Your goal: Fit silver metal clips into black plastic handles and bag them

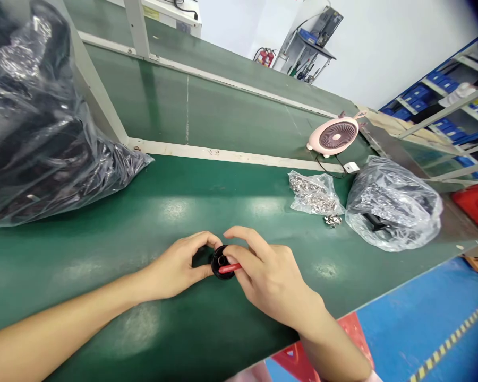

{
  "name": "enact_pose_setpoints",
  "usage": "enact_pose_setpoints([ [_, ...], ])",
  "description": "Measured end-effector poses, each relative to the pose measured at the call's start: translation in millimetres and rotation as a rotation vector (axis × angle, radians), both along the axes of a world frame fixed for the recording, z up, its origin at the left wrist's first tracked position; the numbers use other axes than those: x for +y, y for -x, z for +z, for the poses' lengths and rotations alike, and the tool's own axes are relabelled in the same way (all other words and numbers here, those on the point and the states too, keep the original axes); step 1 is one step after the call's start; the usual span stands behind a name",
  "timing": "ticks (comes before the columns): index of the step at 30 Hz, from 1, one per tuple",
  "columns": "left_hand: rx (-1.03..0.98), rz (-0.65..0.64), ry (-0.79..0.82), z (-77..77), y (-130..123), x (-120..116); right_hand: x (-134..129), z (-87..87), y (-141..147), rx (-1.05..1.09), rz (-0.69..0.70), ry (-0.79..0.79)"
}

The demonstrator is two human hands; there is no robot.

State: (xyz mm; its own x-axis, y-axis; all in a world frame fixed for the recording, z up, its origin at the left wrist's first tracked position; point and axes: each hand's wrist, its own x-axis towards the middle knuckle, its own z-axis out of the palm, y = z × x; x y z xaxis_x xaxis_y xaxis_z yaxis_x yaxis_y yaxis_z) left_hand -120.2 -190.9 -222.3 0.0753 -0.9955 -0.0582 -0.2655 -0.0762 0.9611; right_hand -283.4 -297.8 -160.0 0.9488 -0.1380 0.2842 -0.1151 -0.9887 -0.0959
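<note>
1. The left hand (176, 265) is curled, its thumb and fingertips closing on the edge of a black round plastic part (222, 262), which it holds up just above the green worktop (207, 339).
2. The right hand (271, 278) is closed too, gripping a short red rod (229, 268) whose tip sits in the black part's central opening. The fingers hide most of the rod, so its full shape cannot be told.
3. Ahead of the right hand lie a clear bag of small silver metal parts (314, 194) with a few loose pieces (332, 220) just beside it, and a fuller clear bag (392, 207). Well ahead of the left hand sits a large clear bag of dark items (35, 122).
4. The black part is held only at its rim, so a twist or push from the red rod could make it slip from the left fingertips. Being round, it could then roll across the smooth worktop and over the near edge, behind the hands.
5. If the rod's tip slips out of the opening under pressure, the right hand could jolt forward, though the loose silver pieces lie well beyond its immediate reach.
</note>
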Motion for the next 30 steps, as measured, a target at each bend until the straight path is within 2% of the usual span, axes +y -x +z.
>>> enact_pose_setpoints([
  [4,-0.057,-0.005,0.014,0.6,0.9,-1.0,0.4,-1.3,-3.1,0.016,0.006,0.028],
  [10,-0.112,-0.047,0.055,2.5,0.5,-2.0,-2.6,-4.1,-2.7,0.026,-0.008,-0.068],
  [12,-0.114,-0.062,0.09,2.7,0.1,-1.9,-3.8,-1.1,-1.6,0.026,-0.019,-0.158],
  [14,-0.104,-0.076,0.109,2.5,-0.2,-1.9,-4.9,4.9,0.3,-0.033,-0.036,-0.317],
  [17,-0.11,-0.094,0.115,2.3,0.0,-2.0,-6.6,14.1,5.6,-0.263,-0.035,-0.575],
  [20,-0.132,-0.084,0.123,2.5,1.0,-1.7,-8.5,15.0,11.6,-0.475,0.0,-0.69],
  [24,-0.156,-0.088,0.122,3.3,1.2,-1.4,-10.5,2.1,14.3,-0.61,0.112,-0.727],
  [30,-0.19,-0.133,0.074,1.0,-0.5,-1.5,-13.2,-8.9,5.8,-0.51,0.177,-0.666],
])
